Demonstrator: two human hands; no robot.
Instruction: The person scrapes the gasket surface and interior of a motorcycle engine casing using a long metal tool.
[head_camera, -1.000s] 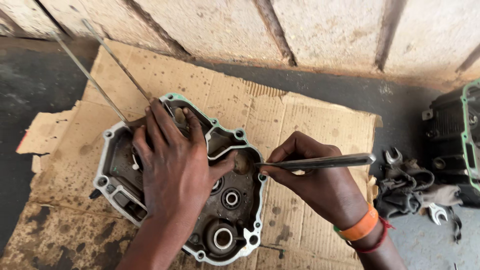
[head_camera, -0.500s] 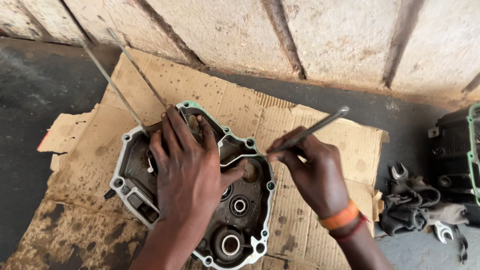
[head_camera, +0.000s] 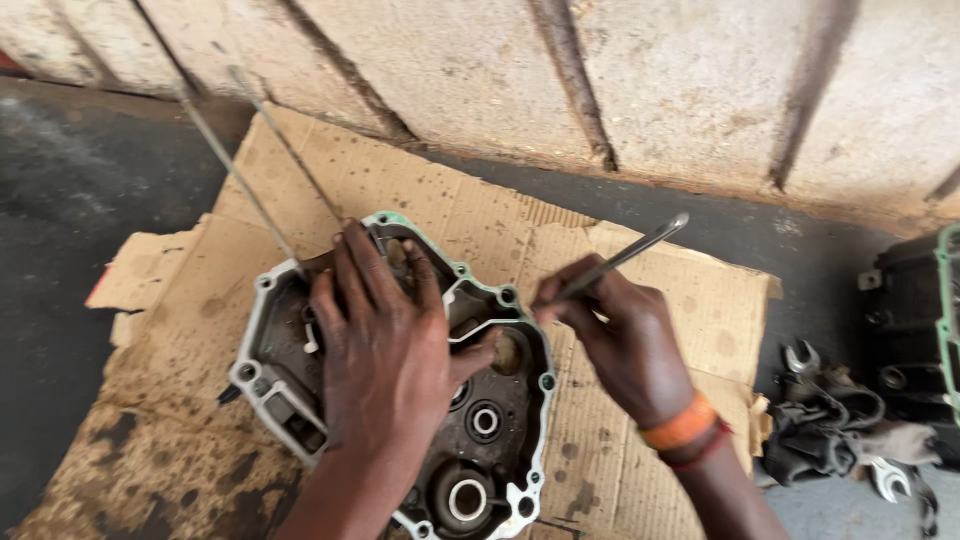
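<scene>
A rough block wall (head_camera: 480, 70) with dark mortar lines runs along the back, and below it a dark, grimy floor (head_camera: 70, 200) carries a flattened, oil-stained sheet of cardboard (head_camera: 640, 440).

Up and to the left of the left hand, two thin metal rods (head_camera: 235, 180) slant from the wall down to the casing. The left hand (head_camera: 385, 340) lies palm down, fingers spread flat, on a grey metal engine casing (head_camera: 270, 370) that rests on the cardboard; it presses on the casing and grips nothing, its thumb pointing right toward a round recess. Below that hand, the casing's dark inside shows round bearing seats (head_camera: 467, 497), and a pale green gasket edge (head_camera: 545, 385) follows the rim.

Just to the right, the right hand (head_camera: 625, 345) is closed around a slim metal tool (head_camera: 640, 245), pinched near its lower end, whose tip meets the casing's rim beside the left thumb; the shaft rises up and right of the hand. An orange band (head_camera: 680, 425) circles its wrist.

Well to the right of that hand, spanners (head_camera: 800, 357) lie among dark rags (head_camera: 820, 430), and another engine part (head_camera: 915, 330) with a green edge sits at the frame's border.
</scene>
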